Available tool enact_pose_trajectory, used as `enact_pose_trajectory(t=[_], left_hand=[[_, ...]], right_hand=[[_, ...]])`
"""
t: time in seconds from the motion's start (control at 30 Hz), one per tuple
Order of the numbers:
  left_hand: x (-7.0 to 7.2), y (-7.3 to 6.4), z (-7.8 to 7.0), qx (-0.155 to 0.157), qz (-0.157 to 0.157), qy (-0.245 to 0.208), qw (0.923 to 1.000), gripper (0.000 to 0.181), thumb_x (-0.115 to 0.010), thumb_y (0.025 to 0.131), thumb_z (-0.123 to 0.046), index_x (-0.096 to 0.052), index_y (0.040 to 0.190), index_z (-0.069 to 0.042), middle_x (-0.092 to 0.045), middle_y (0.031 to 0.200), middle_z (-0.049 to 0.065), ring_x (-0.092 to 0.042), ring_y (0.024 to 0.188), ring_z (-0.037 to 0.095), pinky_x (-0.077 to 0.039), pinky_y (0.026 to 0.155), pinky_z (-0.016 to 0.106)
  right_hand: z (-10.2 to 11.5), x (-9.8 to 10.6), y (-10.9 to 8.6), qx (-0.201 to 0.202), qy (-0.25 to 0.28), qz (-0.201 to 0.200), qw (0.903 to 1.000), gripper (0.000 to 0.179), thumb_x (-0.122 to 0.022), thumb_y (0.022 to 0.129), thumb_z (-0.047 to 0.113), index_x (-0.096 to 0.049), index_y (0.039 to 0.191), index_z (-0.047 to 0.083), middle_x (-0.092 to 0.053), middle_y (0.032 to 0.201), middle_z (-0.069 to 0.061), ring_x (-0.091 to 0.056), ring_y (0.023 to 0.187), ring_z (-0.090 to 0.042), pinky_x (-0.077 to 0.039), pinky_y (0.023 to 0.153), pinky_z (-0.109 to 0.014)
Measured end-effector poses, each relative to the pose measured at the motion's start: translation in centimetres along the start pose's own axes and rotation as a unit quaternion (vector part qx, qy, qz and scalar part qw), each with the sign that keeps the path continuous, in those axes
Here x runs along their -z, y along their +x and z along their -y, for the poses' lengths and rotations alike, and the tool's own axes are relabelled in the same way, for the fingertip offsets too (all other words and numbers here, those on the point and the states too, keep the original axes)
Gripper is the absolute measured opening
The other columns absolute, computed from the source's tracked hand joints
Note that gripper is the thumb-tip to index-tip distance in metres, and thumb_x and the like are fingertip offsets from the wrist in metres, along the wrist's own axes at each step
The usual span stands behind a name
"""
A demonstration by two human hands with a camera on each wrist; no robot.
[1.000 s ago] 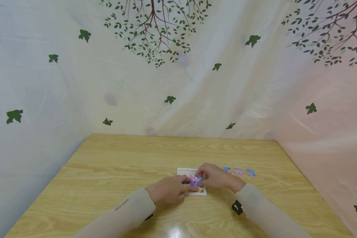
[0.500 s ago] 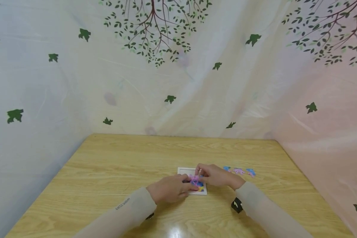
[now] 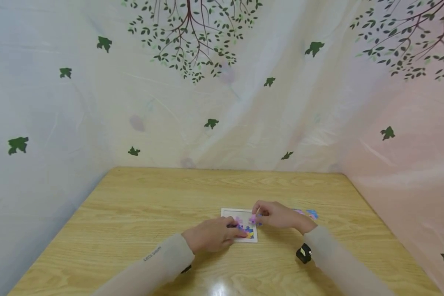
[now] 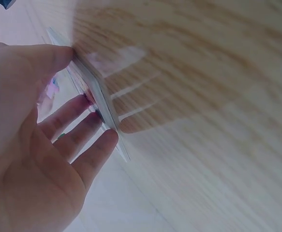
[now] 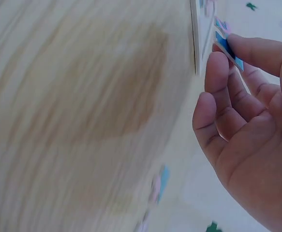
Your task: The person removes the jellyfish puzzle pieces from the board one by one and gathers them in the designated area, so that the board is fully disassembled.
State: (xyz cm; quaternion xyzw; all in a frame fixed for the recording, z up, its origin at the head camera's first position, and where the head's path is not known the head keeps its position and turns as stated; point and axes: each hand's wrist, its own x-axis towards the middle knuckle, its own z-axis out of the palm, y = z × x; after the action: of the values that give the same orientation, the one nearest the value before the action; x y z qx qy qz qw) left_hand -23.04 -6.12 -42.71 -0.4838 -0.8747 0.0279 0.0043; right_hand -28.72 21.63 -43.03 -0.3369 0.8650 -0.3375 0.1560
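Observation:
A white puzzle tray (image 3: 255, 239) lies on the table with colourful jigsaw pieces (image 3: 249, 232) in its lower part. My left hand (image 3: 209, 234) holds the tray by its near left side; in the left wrist view, thumb and fingers touch the tray edge (image 4: 98, 94). The hand covers part of the tray and its pieces. My right hand (image 3: 275, 214) pinches a pink and blue puzzle piece (image 3: 253, 219) above the tray's right edge. In the right wrist view that puzzle piece (image 5: 224, 46) is tilted between thumb and fingers, its blue part showing.
More loose puzzle pieces (image 3: 312, 213) lie right of the tray, partly hidden behind my right hand. The wooden table (image 3: 151, 197) ends at a pale curtain (image 3: 170, 123) printed with leaves and branches. Dark bands (image 3: 304, 253) sit at the wrists.
My right hand has moved right from the middle of the tray, taking the pinched puzzle piece along and baring pieces beneath. My left hand stays on the tray.

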Motion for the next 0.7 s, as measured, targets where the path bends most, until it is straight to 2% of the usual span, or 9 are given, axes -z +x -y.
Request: enact_pose_trajectory(t=[0.23,0.47,0.7], left_hand=[[-0.1,-0.1,0.1,-0.006,-0.007,0.012,0.9999,0.045,-0.057,0.106,-0.027,-0.054,0.15,-0.034,-0.058,0.137,0.005,-0.058,0.113,0.015,-0.053,0.097,0.028],[-0.3,-0.1,0.2,-0.011,-0.006,0.023,0.9996,0.044,-0.056,0.107,-0.029,-0.053,0.151,-0.035,-0.057,0.142,0.007,-0.058,0.118,0.017,-0.052,0.099,0.029],[-0.3,-0.3,0.2,-0.019,-0.022,0.035,0.9989,0.044,-0.057,0.106,-0.028,-0.055,0.15,-0.034,-0.059,0.138,0.005,-0.058,0.114,0.016,-0.052,0.098,0.027]], right_hand=[[-1.5,2.0,-3.0,-0.008,0.013,-0.01,0.9998,0.008,-0.06,0.104,0.012,-0.061,0.111,0.009,-0.067,0.09,-0.004,-0.054,0.074,-0.01,-0.047,0.065,-0.025],[-3.7,3.8,-6.2,-0.037,0.031,-0.012,0.9988,0.011,-0.06,0.105,0.014,-0.062,0.113,0.007,-0.068,0.098,-0.004,-0.06,0.085,-0.012,-0.05,0.073,-0.025],[-5.4,5.6,-9.4,-0.045,0.054,-0.015,0.9974,0.011,-0.057,0.105,0.009,-0.059,0.113,0.003,-0.065,0.094,-0.008,-0.056,0.078,-0.011,-0.048,0.065,-0.026]])
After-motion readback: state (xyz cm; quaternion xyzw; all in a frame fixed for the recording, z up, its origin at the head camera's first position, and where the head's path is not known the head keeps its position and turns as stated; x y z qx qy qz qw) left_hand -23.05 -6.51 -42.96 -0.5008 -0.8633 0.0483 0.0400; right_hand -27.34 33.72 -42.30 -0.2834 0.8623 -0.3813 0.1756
